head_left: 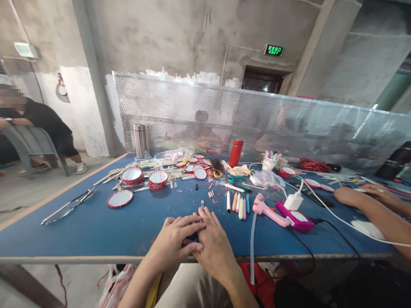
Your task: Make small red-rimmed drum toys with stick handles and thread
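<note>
My left hand rests at the table's front edge, its fingers laid across the back of my right hand near the knuckles. Its thumb also touches my right hand, with a gap between thumb and fingers. My right hand lies palm down on the blue table, fingers stretched forward, nothing visible in it. Just beyond its fingertips is a small pale pink and purple piece, too small to name. To the right lie several markers in a row and a pink hot glue gun with a glue stick hanging from it.
Red-rimmed small drums, round red-rimmed discs, wooden sticks and a red thermos fill the back. A steel flask stands left. Cables run from a magenta power strip. A co-worker's arm reaches in at right.
</note>
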Demonstrator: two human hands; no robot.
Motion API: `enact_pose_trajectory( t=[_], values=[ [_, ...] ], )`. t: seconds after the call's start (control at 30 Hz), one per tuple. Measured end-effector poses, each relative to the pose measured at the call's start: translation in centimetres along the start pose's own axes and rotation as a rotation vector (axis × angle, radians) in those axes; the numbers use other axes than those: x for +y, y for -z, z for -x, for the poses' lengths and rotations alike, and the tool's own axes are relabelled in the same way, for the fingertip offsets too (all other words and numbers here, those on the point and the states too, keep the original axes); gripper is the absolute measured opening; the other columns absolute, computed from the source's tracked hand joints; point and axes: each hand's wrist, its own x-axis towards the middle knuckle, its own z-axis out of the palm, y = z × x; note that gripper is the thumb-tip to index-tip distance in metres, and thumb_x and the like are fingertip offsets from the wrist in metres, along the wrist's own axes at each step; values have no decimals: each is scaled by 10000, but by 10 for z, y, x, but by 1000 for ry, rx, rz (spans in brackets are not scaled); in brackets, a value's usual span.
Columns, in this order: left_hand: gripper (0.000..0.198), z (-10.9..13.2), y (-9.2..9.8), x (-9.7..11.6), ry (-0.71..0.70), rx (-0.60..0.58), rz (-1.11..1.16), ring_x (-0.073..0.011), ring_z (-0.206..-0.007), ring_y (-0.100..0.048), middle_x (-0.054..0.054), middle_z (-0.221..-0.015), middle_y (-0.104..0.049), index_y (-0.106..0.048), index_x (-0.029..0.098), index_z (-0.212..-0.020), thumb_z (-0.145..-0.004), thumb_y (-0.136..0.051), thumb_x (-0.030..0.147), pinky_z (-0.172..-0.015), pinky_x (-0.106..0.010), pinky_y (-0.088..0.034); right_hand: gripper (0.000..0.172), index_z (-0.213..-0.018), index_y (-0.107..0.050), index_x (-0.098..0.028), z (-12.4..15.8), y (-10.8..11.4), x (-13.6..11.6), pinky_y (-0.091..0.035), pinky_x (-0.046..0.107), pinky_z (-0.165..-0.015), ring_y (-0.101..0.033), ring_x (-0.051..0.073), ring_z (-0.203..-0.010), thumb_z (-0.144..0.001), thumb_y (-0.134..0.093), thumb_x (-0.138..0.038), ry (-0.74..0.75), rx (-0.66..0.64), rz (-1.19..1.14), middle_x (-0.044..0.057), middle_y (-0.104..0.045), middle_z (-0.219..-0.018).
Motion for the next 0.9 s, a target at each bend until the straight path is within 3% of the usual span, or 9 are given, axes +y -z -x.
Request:
enact_pose_trajectory(
  t=[0.23, 0.9],
  values=[
    [556, 0, 1, 1, 4, -13, -7, -255, -1153, -559, -64, -1368, -546, -527, 334, -1290, -843, -417, 646, -875, -389, -388, 560, -1376, -461, -127, -1, 1, 0, -181, 418, -1156, -203, 258, -1409, -841, -530, -278, 4, -10, 9, 147, -364, -1475],
    [522, 1, 0, 0, -12, 18, -13, -246, -1138, -571, -47, -1352, -561, -523, 347, -1296, -852, -454, 613, -867, -370, -401, 586, -1384, -444, -110, -1, 0, 0, -191, 439, -1151, -206, 266, -1409, -828, -539, -268, 0, -16, 9, 150, -355, -1479]
  ],
)
